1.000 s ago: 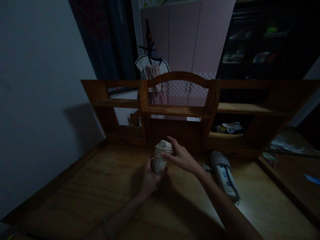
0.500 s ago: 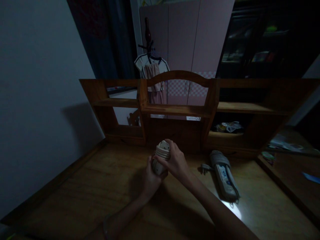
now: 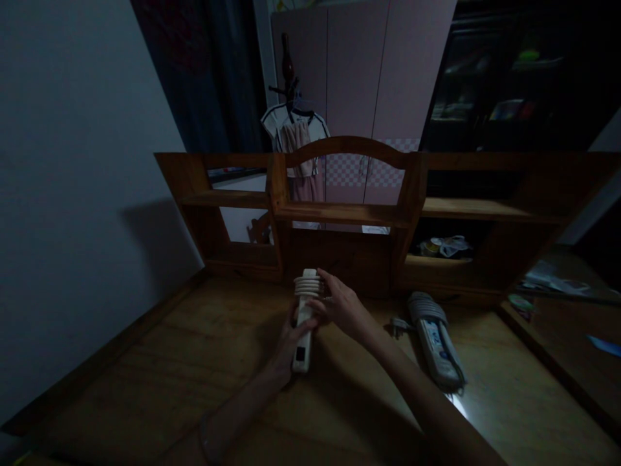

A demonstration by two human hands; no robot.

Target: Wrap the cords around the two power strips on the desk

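Observation:
A white power strip (image 3: 301,357) with a dark square near its lower end is held above the wooden desk (image 3: 194,362). Its pale cord (image 3: 308,285) is wound in several turns round the upper part. My left hand (image 3: 287,343) is closed round the middle of the strip from the left. From the right, my right hand (image 3: 339,303) grips the wound cord with its fingers, beside the strip's upper end. To the right lies a second power strip (image 3: 439,346), its grey cord wound round its far end and its plug (image 3: 398,325) sticking out to the left.
A wooden shelf unit (image 3: 339,212) stands along the desk's back edge. One right compartment holds a plastic bag (image 3: 455,246). A wall (image 3: 87,194) bounds the left side. At far right is a lower surface with a blue item (image 3: 604,344).
The held power strip has turned from end-on to lengthwise, with its lower end now towards me. My left hand has shifted slightly down and left; the second strip has not moved.

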